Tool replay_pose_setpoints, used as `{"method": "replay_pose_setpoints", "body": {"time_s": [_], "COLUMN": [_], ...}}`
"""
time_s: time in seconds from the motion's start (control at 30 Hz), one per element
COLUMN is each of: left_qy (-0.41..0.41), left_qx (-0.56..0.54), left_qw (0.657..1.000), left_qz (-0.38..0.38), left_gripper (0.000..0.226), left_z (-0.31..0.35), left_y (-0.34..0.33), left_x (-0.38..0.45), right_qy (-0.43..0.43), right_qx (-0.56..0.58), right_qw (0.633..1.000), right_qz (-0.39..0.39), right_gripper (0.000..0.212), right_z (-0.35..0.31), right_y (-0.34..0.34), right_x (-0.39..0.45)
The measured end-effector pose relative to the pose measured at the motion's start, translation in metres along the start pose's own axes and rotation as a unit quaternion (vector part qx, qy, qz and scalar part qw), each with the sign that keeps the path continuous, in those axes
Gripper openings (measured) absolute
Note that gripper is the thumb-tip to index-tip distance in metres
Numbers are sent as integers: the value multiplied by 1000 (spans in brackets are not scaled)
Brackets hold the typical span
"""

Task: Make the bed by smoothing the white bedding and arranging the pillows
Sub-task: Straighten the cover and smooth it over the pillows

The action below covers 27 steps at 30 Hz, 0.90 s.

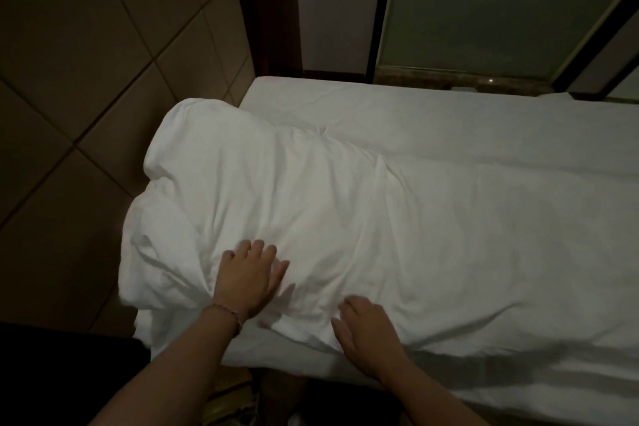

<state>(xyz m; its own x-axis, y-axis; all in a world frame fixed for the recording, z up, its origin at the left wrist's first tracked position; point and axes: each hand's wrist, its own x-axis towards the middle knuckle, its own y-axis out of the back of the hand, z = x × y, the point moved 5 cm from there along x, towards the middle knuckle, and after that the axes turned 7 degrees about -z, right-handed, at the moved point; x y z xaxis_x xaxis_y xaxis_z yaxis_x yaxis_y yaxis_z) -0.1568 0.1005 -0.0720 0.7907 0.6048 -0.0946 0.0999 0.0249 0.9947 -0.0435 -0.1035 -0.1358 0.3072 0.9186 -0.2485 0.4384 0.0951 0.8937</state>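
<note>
A white duvet covers the bed, bunched into a rumpled mound at the left end against the padded headboard. My left hand lies flat on the mound with fingers spread, a thin bracelet on its wrist. My right hand presses palm down on the duvet's near edge, fingers straight. The white sheet lies smooth along the far side of the bed. No separate pillow shows; the mound hides whatever is under it.
A brown padded headboard with stitched panels fills the left. Beyond the far edge stand a dark wooden frame and a frosted glass panel. A dark object sits at the lower left beside the bed.
</note>
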Motion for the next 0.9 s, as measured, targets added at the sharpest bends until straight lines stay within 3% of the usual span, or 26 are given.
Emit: {"method": "replay_pose_setpoints", "body": {"time_s": [0.1, 0.27, 0.37, 0.47, 0.67, 0.8, 0.9], "left_qy": [45, 81, 125, 158, 199, 217, 240], "left_qx": [27, 56, 68, 39, -41, -45, -88], "left_qw": [997, 974, 961, 962, 972, 969, 960], "left_qz": [-49, -203, -238, -221, -122, -113, -116], "left_gripper": [57, 86, 99, 95, 70, 71, 87], "left_z": [-28, -84, -96, -89, -99, -131, -157], "left_y": [-17, -68, -84, -56, 9, 14, 6], "left_x": [-4, -39, -48, -37, 5, 24, 31], "right_qy": [-39, -95, -79, -66, -14, -18, -9], "right_qx": [-24, -93, -68, -37, -20, -25, -35], "right_qw": [999, 982, 988, 996, 999, 999, 997], "right_qz": [-17, -132, -115, -41, -37, -42, -68], "right_gripper": [56, 60, 71, 64, 84, 80, 70], "right_z": [16, 51, 35, 5, -70, -94, -102], "right_y": [-6, -73, -44, 5, 54, 60, 50], "right_x": [1, -21, -13, 20, 92, 118, 135]}}
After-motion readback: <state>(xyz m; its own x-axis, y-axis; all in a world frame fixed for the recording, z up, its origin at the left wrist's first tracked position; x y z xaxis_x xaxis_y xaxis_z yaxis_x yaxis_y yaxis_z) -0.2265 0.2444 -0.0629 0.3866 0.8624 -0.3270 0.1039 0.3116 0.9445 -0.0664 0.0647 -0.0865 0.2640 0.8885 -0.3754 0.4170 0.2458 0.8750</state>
